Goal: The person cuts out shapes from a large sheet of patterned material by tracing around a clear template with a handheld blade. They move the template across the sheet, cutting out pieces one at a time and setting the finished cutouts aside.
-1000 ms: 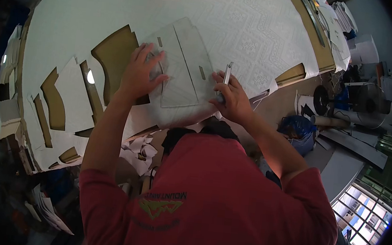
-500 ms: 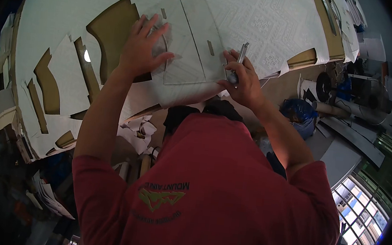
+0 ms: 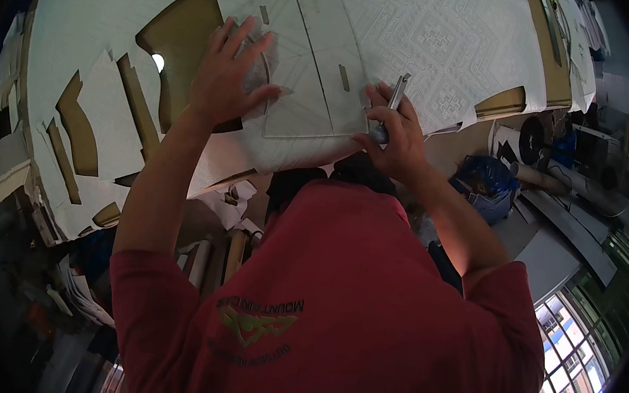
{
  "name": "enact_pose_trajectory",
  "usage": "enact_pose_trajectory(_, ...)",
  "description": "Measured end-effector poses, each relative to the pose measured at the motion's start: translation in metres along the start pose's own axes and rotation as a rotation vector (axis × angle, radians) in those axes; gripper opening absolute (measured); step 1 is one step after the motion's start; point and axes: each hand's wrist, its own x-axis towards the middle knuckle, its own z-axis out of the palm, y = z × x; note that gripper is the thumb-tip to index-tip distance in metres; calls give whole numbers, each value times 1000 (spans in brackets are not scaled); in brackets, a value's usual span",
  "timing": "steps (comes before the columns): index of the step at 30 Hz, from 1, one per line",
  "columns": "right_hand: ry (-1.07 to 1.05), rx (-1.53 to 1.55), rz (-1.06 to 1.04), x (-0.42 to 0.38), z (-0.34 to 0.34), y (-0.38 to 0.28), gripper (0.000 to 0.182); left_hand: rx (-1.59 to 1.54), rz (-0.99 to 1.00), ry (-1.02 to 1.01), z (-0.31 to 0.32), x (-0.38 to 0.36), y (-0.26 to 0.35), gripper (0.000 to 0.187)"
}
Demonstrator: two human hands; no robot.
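A clear pattern template (image 3: 295, 81) with a long dark slit and small slots lies on white patterned fabric (image 3: 413, 35). My left hand (image 3: 229, 75) rests flat over the template's left side, fingers spread. Held in my right hand (image 3: 396, 132) is a metal utility knife (image 3: 398, 95), its blade end pointing up and away from me. The fingers of that hand are right at the template's lower right corner. Left of my left hand, a curved cut-out (image 3: 183, 28) in the fabric shows a brown layer beneath.
More cut-outs (image 3: 79, 124) open the fabric on the left, and another brown gap (image 3: 501, 101) shows at the right edge. White scraps (image 3: 227, 203) lie below the table edge. A blue plastic bag (image 3: 486, 186) stands on the floor at right.
My right hand and the knife appear slightly further right and lower. The template also appears shifted slightly to the right along its right edge. My left hand stays flat on it.
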Motion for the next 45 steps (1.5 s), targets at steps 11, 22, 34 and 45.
enact_pose_trajectory(11,7,12,-5,1,1,3,52,-30,-15,-1,-2,2,1,86)
enact_pose_trajectory(22,-31,-90,-29,3,-4,-5,53,-32,-5,29,8,-4,-5,83)
enact_pose_trajectory(34,-17,-88,-17,3,-5,-8,54,31,-2,28,3,-3,2,81)
enact_pose_trajectory(45,38,-34,-43,0,0,-3,58,7,-11,29,3,-2,4,79)
